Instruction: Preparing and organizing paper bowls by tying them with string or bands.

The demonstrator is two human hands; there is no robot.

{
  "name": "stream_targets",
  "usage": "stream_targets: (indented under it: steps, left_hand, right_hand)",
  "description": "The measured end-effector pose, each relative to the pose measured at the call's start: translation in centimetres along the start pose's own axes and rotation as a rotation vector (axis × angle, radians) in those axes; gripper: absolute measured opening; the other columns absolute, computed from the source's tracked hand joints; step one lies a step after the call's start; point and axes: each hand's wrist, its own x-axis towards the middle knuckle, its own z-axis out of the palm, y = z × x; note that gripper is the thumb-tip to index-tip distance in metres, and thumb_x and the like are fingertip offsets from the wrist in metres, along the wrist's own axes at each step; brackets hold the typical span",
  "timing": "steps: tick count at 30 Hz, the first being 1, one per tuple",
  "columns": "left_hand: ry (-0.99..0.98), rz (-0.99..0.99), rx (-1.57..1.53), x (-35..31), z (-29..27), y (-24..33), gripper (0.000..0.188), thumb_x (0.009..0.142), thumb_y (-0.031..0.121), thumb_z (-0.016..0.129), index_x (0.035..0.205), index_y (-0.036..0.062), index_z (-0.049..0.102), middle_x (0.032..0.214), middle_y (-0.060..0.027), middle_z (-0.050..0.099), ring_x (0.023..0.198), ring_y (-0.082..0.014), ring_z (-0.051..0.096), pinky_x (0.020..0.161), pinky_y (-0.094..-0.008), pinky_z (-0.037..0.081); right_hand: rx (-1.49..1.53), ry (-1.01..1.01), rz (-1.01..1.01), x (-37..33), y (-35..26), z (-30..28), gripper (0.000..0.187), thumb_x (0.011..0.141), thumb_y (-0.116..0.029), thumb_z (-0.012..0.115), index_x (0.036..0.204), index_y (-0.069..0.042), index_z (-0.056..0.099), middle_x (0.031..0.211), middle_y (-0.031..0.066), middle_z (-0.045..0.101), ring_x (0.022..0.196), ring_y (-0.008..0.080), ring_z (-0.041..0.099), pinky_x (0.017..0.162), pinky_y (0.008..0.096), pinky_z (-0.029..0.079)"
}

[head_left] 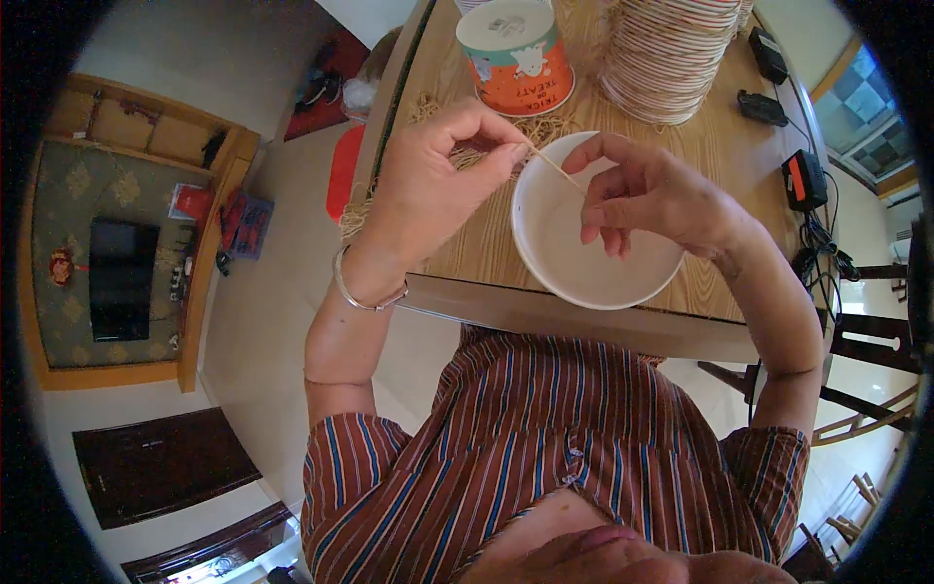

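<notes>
A thin beige cord (pixel 554 166) is stretched between my two hands. My left hand (pixel 443 165) pinches its left end between thumb and fingertip. My right hand (pixel 642 190), fingers curled, grips the other end over the opening of a white paper bucket (pixel 564 282). The bucket stands at the table's near edge, its inside facing up. Whether the cord runs through the bucket's wall is hidden by my right fingers. Behind my left hand lies a loose heap of similar cords (pixel 425 109), partly under an upturned orange and green printed bucket (pixel 525 73).
A tall stack of nested paper buckets (pixel 671 58) rises at the back of the wooden table (pixel 467 253). Black adapters (pixel 764 107) and an orange-black box (pixel 804 180) with tangled cables lie along the right edge. A red stool (pixel 345 173) stands beyond the left edge.
</notes>
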Motion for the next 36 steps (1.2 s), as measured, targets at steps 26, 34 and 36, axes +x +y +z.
stream_targets:
  steps: [26,34,36]
  left_hand:
    - [0.1,0.031,-0.037,-0.8,-1.9,-0.7,0.005,0.083,0.001,0.068,0.088,0.0019,0.067,0.083,-0.0012,0.064,0.079,-0.008,0.059,0.073,-0.0224,0.048]
    - [0.027,0.193,0.037,-0.6,-0.3,-0.5,0.004,0.082,0.0,0.069,0.085,0.0004,0.066,0.082,-0.0033,0.063,0.079,-0.012,0.061,0.074,-0.0249,0.048]
    - [0.026,0.187,0.052,-0.6,-0.3,-0.3,0.004,0.081,0.0,0.069,0.084,0.0003,0.065,0.081,-0.0033,0.063,0.079,-0.0121,0.061,0.073,-0.0251,0.048]
  right_hand:
    - [-0.394,0.515,-0.143,-7.9,0.5,-11.3,0.028,0.096,-0.027,0.055,0.078,-0.006,0.061,0.055,-0.0059,0.044,0.042,0.0031,0.034,0.04,0.0208,0.025]
    - [-1.028,0.658,-0.159,-5.4,4.7,-12.0,0.014,0.092,-0.016,0.057,0.094,-0.003,0.062,0.086,0.0055,0.063,0.065,0.0138,0.055,0.054,0.0255,0.042]
    - [-1.202,0.833,-0.282,-4.1,1.9,-7.0,0.019,0.087,-0.005,0.058,0.106,-0.001,0.059,0.109,0.0113,0.06,0.092,0.022,0.062,0.073,0.0275,0.049]
